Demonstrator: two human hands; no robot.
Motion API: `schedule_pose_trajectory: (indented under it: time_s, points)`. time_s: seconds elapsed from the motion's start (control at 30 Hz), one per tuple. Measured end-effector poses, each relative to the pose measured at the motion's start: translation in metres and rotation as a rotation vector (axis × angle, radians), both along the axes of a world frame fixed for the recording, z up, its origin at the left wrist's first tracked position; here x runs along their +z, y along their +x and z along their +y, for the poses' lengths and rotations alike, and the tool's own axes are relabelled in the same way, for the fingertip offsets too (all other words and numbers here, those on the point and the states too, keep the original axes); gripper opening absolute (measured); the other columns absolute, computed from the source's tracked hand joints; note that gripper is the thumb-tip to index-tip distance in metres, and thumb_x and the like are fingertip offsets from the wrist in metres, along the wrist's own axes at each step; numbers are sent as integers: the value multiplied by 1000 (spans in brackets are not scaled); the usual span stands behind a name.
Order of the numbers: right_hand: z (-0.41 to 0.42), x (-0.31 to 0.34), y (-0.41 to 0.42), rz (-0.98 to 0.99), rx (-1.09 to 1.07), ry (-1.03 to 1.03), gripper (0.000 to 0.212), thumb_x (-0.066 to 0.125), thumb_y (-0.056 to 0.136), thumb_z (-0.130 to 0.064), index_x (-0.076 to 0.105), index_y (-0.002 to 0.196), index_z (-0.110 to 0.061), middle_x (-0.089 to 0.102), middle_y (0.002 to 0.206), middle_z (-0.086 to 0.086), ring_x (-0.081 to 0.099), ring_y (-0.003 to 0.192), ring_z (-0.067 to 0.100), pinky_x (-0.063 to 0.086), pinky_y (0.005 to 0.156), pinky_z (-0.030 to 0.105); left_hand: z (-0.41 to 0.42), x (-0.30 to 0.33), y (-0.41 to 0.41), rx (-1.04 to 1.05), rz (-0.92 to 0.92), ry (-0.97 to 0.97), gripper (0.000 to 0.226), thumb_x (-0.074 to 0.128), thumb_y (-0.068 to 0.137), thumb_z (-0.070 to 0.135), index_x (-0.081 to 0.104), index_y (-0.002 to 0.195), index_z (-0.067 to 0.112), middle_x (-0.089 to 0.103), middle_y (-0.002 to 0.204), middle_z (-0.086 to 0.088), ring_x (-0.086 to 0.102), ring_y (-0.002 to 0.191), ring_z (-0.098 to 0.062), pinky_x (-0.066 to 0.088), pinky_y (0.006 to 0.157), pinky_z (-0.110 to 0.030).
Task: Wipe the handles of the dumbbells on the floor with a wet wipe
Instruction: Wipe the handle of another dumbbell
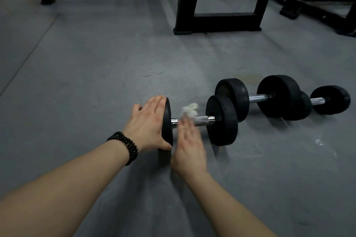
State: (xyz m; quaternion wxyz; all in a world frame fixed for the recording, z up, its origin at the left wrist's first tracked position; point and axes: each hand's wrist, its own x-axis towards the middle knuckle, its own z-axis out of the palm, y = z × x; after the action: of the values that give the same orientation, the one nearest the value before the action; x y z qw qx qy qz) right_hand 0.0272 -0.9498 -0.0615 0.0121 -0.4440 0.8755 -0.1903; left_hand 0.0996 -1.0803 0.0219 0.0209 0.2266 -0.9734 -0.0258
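**Near dumbbell handle under the wipe; two dumbbells left**

The near dumbbell (200, 121) lies on the grey floor (96, 63), its handle (201, 120) running left to right between two black plates. The wet wipe (189, 110), bunched and white, sits on the left half of that handle. The right half of the handle shows bare metal.

Judged from this, wiping of the first handle is under way. The second dumbbell (258, 99) and third dumbbell (325, 100) lie farther right, handles uncovered; whether they are already wiped cannot be told.

The right hand (189, 146) is blurred. Its fingers reach to the wipe on the handle; whether they curl round it cannot be told.

The left hand (148, 123) lies spread against the left plate (167, 121), fingers straight over the top edge, thumb at the lower rim, steadying it. A bead bracelet (125, 146) circles that wrist.

A black frame (217, 21) stands far behind.
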Motion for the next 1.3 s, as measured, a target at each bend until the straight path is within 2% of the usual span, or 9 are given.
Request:
schedule_pose_trajectory:
  time_s: [0.07,0.23,0.43,0.57,0.67,0.8,1.07,1.2,1.3]
  points:
    - [3,0,-3,55,89,25,92,63,78,-18,16,156,-5,8,164,11,3,151,23,12,122,40,1,0,0,7,-5,-6,140,74,51,77,5,154,13,12,161,-1,14,148,-15,21,109,-39]
    - [9,4,-23,-11,-272,-9,96,65,74,-14,14,154,-1,17,162,16,10,151,28,9,123,40,2,-2,-1,25,-15,-19,143,76,47,76,5,154,13,12,161,0,15,148,-15,24,108,-40]
    - [13,10,-10,-11,-12,11,85,51,85,-15,7,156,-5,3,165,10,-6,151,20,-6,120,31,-11,7,-11,28,-36,86,140,78,45,76,13,153,15,22,159,1,24,144,-16,25,109,-41]
    - [21,18,-31,11,-153,4,84,53,80,-9,15,154,-1,5,164,14,-1,152,25,0,122,34,-26,3,-17,66,89,307,126,82,55,67,22,153,16,25,160,1,24,146,-15,19,113,-39]
    - [14,23,-40,2,-94,18,85,54,81,-11,11,155,-6,-4,163,18,-4,151,29,-1,121,33,-19,-12,-9,17,245,164,102,64,72,66,29,152,13,23,160,-2,18,149,-16,17,114,-40]
    - [-9,19,-50,77,57,140,92,58,89,-33,-5,156,-32,-15,163,15,-16,150,30,-3,121,40,-17,-14,-17,25,140,123,130,72,61,74,7,156,11,6,163,-2,1,151,-15,10,118,-41]
    - [-34,2,-71,91,-205,-20,79,58,83,-16,22,151,2,26,158,20,13,150,31,13,122,38,-29,-13,-29,51,105,161,139,81,55,68,0,156,14,2,163,0,-3,150,-11,8,119,-39]
    - [-45,-4,-46,98,51,6,87,64,81,-23,19,156,-17,9,163,20,2,151,32,7,123,41,-31,-14,-32,55,114,193,137,80,56,65,1,155,15,2,163,1,-3,150,-10,10,119,-40]
    - [-44,0,-60,147,-24,51,83,66,84,-26,20,154,-24,8,163,18,-1,151,32,6,122,42,-31,-14,-31,55,113,204,138,82,56,66,-1,155,15,-1,163,2,-5,150,-10,9,120,-40]
